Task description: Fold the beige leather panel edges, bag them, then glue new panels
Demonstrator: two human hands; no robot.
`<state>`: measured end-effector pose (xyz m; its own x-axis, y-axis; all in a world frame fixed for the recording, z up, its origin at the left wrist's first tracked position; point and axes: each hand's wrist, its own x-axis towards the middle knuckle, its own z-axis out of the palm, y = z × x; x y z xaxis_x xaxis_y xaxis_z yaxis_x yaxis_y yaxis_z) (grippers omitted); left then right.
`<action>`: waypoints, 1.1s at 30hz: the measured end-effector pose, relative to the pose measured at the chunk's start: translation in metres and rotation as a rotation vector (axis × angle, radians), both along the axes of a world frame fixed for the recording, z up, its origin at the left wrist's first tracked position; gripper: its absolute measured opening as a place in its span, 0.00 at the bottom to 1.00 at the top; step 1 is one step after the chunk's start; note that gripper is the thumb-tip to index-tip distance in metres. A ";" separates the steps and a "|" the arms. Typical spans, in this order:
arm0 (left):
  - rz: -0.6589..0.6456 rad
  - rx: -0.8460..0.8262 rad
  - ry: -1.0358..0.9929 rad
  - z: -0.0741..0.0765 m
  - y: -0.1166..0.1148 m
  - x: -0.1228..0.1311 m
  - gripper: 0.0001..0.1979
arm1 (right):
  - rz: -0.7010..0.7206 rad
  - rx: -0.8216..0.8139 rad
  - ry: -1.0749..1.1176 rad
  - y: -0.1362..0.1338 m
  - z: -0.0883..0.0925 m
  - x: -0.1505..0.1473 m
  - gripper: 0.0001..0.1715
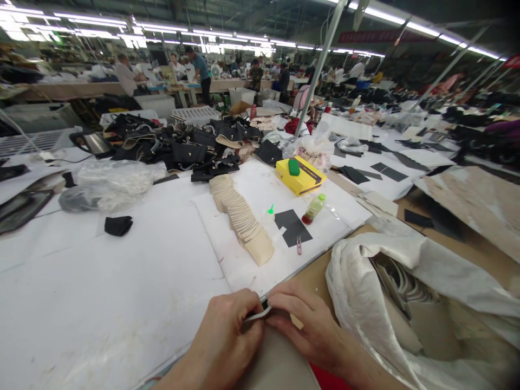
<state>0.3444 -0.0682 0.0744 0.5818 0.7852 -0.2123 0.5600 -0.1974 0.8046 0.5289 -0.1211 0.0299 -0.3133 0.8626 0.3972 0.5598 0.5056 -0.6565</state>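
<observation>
At the table's near edge, my left hand (233, 330) is closed with its fingers curled around the edge of a beige sheet piece (280, 357). My right hand (304, 319) pinches the same piece from the other side, close to the left. Between the hands the edge is bent, showing a pale rim and a dark inner side; the rest hangs below them. Beyond my hands, a fanned row of beige pieces (244, 216) lies on the white tabletop (154, 281). To its right are a small bottle with a green nozzle (270, 214), a dark grey sheet (293, 227) and pink thread snips (299, 245).
On the right, a white sack (345, 265) stands open with beige pieces inside. A yellow box (300, 181) with a green object on top and a bottle of reddish liquid (313, 209) stand farther back. Black bag-like pieces (187, 154) pile up behind, near a kettle (93, 143). Several people work in the distance.
</observation>
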 end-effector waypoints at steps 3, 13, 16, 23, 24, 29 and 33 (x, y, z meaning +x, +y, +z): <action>-0.033 0.046 0.005 0.001 0.001 0.001 0.07 | -0.012 -0.136 0.060 0.001 0.005 0.002 0.09; -0.037 0.008 -0.008 -0.001 0.000 0.002 0.07 | 0.001 -0.461 0.280 0.009 0.015 0.004 0.07; -0.018 -0.022 -0.017 -0.001 0.000 0.002 0.07 | 0.011 -0.481 0.305 0.009 0.012 0.005 0.08; 0.039 -0.090 -0.027 -0.003 -0.002 0.002 0.06 | 0.039 -0.446 0.260 0.008 0.010 0.003 0.07; 0.033 -0.107 -0.036 -0.003 -0.001 0.001 0.06 | 0.040 -0.432 0.240 0.007 0.011 0.003 0.07; -0.081 -0.197 -0.082 0.002 0.010 -0.004 0.10 | 0.049 -0.329 0.135 0.005 0.015 0.004 0.06; -0.085 -0.145 -0.092 0.004 0.015 -0.002 0.10 | 0.066 -0.312 0.092 0.006 0.018 0.005 0.07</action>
